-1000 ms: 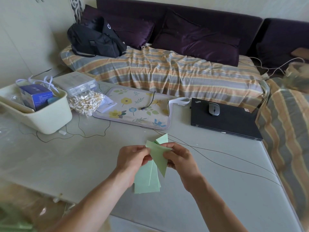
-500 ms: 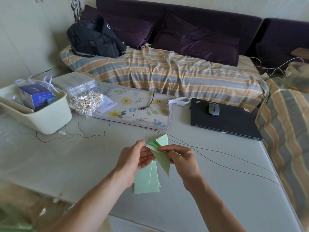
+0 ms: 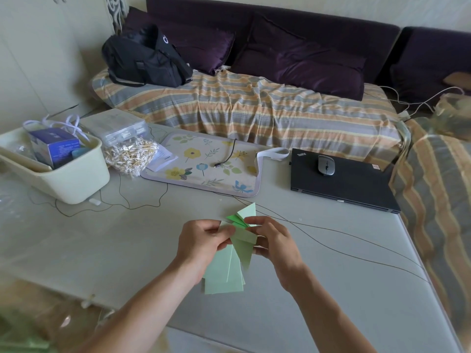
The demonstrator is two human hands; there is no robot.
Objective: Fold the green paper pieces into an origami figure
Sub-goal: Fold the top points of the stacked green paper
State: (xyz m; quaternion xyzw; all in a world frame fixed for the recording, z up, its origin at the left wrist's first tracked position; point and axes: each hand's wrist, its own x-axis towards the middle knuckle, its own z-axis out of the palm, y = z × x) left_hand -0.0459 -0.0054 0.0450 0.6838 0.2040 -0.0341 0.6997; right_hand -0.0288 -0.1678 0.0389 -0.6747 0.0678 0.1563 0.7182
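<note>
A folded light green paper piece (image 3: 244,244) is held above the table between both hands, its long point hanging down. My left hand (image 3: 201,244) pinches its left edge. My right hand (image 3: 274,242) pinches its upper right side. Behind the hands more folded green paper (image 3: 246,214) pokes up, with a brighter green face showing. Flat green sheets (image 3: 224,277) lie stacked on the grey table (image 3: 102,245) under my left wrist, partly hidden by it.
A black laptop (image 3: 354,184) with a grey mouse (image 3: 325,164) lies at the right. A floral mat (image 3: 204,164), a bag of small sticks (image 3: 130,155) and a cream tub (image 3: 68,174) sit at the back left. Thin dark cables (image 3: 331,247) cross the table.
My left fingers have closed onto the paper's left edge again after opening briefly. The piece has been turned and refolded slightly, and a bright green face now shows at the top.
</note>
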